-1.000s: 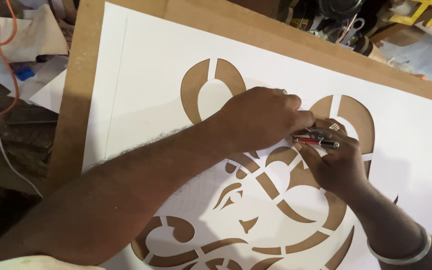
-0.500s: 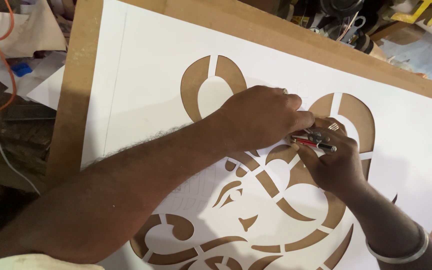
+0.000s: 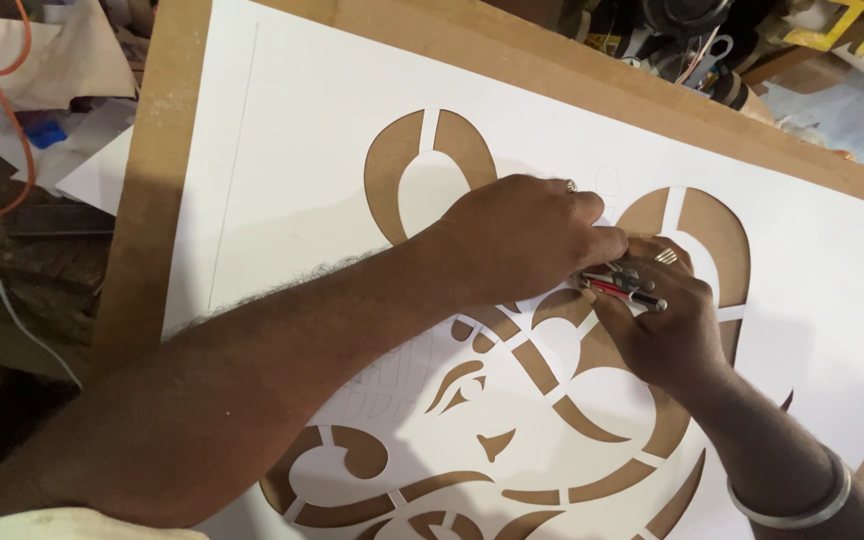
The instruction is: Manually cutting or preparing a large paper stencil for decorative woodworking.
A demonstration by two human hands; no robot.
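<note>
Almost nothing has moved since the earlier pictures: both hands sit at the same spot on the sheet, and the view has only slid a tiny bit.

The left hand [image 3: 522,235] lies flat on the white paper sheet [image 3: 302,150], pressing it down just beside the cutting spot. Its fingers are curled down onto the paper and it holds nothing. The right hand [image 3: 667,320] is closed in a tight grip around a small cutting knife [image 3: 622,290] with a red and dark handle. The knife lies across the top of its fingers and points toward the left hand. Its tip is hidden, so I cannot tell just where it meets the paper.

The sheet lies on a brown board [image 3: 142,200], which rests on a messy worktop. Many shapes are already cut out, and the brown board shows through them: a round shape at the top [image 3: 430,165], another by the right hand [image 3: 702,235], and curls and swirls along the bottom [image 3: 352,455]. Faint pencil lines [image 3: 382,390] near the left arm are not cut yet. So a big part of the picture looks done, but some is left.
</note>
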